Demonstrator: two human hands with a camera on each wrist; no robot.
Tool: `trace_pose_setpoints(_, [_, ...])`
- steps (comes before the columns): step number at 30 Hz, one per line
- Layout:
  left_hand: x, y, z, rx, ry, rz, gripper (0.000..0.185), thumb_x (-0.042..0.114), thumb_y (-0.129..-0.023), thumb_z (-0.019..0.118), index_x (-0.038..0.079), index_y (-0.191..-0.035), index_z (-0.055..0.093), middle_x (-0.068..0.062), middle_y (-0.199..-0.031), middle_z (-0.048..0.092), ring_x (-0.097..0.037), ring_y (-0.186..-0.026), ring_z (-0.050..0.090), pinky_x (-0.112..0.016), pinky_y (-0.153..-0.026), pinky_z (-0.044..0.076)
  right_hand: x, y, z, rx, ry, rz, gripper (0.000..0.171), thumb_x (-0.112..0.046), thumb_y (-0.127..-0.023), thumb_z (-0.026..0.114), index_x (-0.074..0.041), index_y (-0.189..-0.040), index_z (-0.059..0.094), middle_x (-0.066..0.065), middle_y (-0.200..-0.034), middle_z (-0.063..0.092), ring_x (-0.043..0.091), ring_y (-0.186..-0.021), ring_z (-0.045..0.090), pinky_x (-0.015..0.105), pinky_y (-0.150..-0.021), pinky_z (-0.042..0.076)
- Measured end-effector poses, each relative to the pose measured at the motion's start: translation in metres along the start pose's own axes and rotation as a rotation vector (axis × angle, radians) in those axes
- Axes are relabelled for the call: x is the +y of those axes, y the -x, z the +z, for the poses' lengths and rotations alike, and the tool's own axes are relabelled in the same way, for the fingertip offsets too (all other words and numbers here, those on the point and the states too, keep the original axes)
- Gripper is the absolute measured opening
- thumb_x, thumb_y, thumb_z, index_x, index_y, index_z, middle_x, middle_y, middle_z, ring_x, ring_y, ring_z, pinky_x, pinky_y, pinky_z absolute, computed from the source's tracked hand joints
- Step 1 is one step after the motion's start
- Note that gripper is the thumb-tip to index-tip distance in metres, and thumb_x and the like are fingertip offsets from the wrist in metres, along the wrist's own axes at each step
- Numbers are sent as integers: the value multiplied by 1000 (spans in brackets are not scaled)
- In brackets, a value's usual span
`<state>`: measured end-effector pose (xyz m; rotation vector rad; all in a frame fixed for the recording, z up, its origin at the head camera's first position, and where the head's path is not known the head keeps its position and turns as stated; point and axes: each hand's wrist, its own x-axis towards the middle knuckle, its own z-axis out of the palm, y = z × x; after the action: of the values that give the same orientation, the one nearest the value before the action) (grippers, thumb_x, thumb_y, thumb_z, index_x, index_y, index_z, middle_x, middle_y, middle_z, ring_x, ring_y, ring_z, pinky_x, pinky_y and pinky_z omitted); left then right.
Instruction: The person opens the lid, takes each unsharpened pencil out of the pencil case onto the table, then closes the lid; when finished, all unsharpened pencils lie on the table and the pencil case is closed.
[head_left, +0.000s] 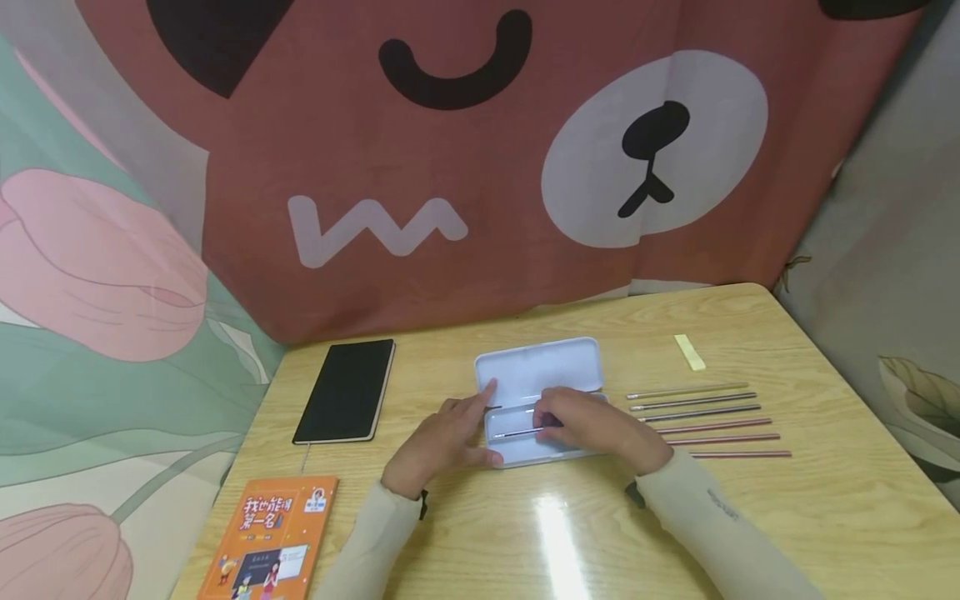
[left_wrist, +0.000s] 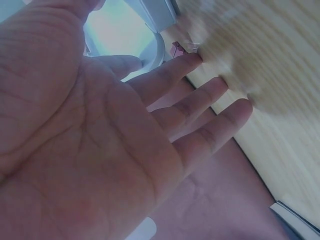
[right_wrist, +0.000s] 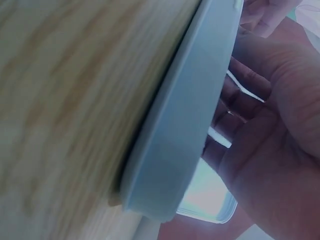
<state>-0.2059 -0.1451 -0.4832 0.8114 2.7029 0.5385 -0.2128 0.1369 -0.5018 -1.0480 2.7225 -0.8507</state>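
A light blue pencil case (head_left: 536, 367) lies on the table with its lid folded back. My left hand (head_left: 444, 437) touches the left end of the case, thumb at the front edge and index finger by the lid; in the left wrist view the fingers extend fairly straight. My right hand (head_left: 592, 419) reaches into the tray with fingers curled, pinching the right part of a dark slim pencil (head_left: 517, 432). Its grip is mostly hidden behind the case wall (right_wrist: 172, 120) in the right wrist view. Several pencils (head_left: 720, 426) lie in a row right of the case.
A pale yellow paper strip (head_left: 689, 352) lies behind the pencil row. On the left are a black notebook (head_left: 345, 390) and, nearer, an orange book (head_left: 270, 537). A printed curtain (head_left: 420, 292) hangs along the table's back edge.
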Motion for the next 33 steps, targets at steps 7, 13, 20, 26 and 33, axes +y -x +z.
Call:
trace_pose_setpoints(7, [1, 0, -1, -11, 18, -17, 115, 47, -94, 87, 18, -179, 16, -10, -175, 44, -41, -154, 45, -56, -123, 45, 0, 3, -1, 10, -38, 13, 7, -13, -100, 83, -14, -98, 76, -9, -91, 67, 8, -86, 60, 27, -80, 53])
trace_pose_setpoints(13, [2, 1, -1, -4, 18, -14, 114, 46, -94, 87, 17, -179, 18, -10, -175, 45, -42, -154, 45, -57, -123, 45, -3, 6, -10, 48, -55, -19, 5, -12, -101, 81, -13, -102, 77, -10, -92, 67, 5, -86, 57, 28, -81, 54])
trace_pose_setpoints(20, [1, 1, -1, -5, 28, 2, 114, 46, -94, 88, 16, -179, 17, -10, -175, 45, -43, -153, 46, -58, -122, 45, 0, 38, -33, 124, -26, -25, 5, -13, -101, 81, -15, -104, 78, -12, -94, 66, 3, -87, 58, 28, -80, 56])
trace_pose_setpoints(26, [0, 2, -1, -5, 38, 3, 115, 45, -94, 88, 14, -179, 17, -11, -175, 44, -44, -153, 46, -60, -122, 44, 15, 79, -52, 189, 42, -44, 11, -7, -99, 83, -16, -104, 79, -13, -97, 69, 0, -89, 61, 29, -80, 59])
trace_pose_setpoints(33, [1, 2, -1, 4, 39, 12, 114, 44, -93, 88, 13, -178, 18, -12, -175, 44, -46, -152, 46, -60, -121, 45, 34, 128, -65, 246, 154, -60, 20, -4, -91, 88, -21, -100, 81, -16, -95, 71, -5, -84, 58, 26, -71, 56])
